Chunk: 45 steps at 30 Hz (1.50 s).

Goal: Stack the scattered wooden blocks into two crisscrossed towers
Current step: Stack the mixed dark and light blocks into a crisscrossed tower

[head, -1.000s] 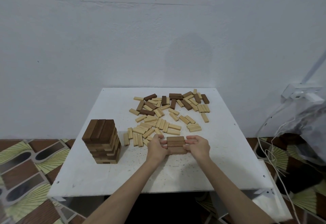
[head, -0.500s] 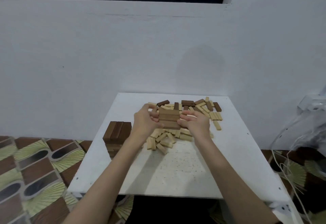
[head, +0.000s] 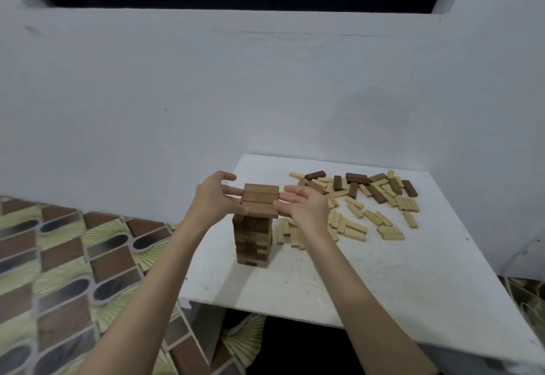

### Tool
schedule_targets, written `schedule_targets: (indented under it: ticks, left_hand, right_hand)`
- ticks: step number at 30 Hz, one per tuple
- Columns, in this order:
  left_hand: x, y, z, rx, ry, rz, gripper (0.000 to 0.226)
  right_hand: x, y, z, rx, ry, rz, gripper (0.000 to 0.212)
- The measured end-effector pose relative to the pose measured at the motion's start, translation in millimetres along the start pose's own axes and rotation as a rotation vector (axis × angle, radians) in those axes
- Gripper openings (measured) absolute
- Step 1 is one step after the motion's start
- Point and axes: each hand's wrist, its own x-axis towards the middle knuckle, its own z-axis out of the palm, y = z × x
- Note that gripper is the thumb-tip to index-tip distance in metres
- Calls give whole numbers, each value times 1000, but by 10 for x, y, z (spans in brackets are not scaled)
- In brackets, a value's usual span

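Note:
A tower (head: 253,242) of crisscrossed brown blocks stands near the left edge of the white table (head: 368,286). A row of three brown blocks (head: 261,199) sits level at its top, squeezed between my hands. My left hand (head: 212,197) presses its left ends with straight fingers, thumb raised clear. My right hand (head: 305,205) presses the right ends the same way. Whether the row rests on the tower, I cannot tell. Loose light and dark blocks (head: 368,203) lie scattered to the right.
A white wall (head: 177,94) rises directly behind the table. Patterned floor tiles (head: 73,271) lie to the left, below the table's edge. Bare tabletop stretches in front of the tower and the loose pile.
Both hands carried the three-block row up from the table front and left over the pile to the tower's top. The camera view swung left.

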Motion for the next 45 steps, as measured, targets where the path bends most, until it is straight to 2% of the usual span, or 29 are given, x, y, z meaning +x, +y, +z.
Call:
schedule_targets:
  ticks: [14,31,34,37,39,41,42,43,45]
  left_hand:
    - [97,-79,-134,-13,-116,-55,71]
    - [206,-243,-161,-36,-160,-58,72]
    - [237,-275,-167,-29,-178,-34,76]
    - [320,-275,-233,82,-157,39,83]
    - [392,-256,-317,171,-176,111,93]
    - [444,-214,-377,286,-280,173,103]
    - [460,-180,-379,350,-337,195,107]
    - [468,-138,-363,415,-386,214,111]
    - [487,-68,-292,527,-462,229,117]
  right_hand:
    - [-64,62,144,-51,46,3,35]
    - [-35,147,187,-97,46,-8,36]
    - [-15,154,183,-109,40,11,37]
    - [14,54,121,-133,23,-17,38]
    - [60,-70,63,-199,-11,-86,34]
    - [128,-224,9,-361,-45,-185,30]
    - [164,-304,-14,-461,-75,-225,35]
    - [193,-384,-34,-580,-141,-244,41]
    - [204,-525,-36,-887,-377,-239,59]
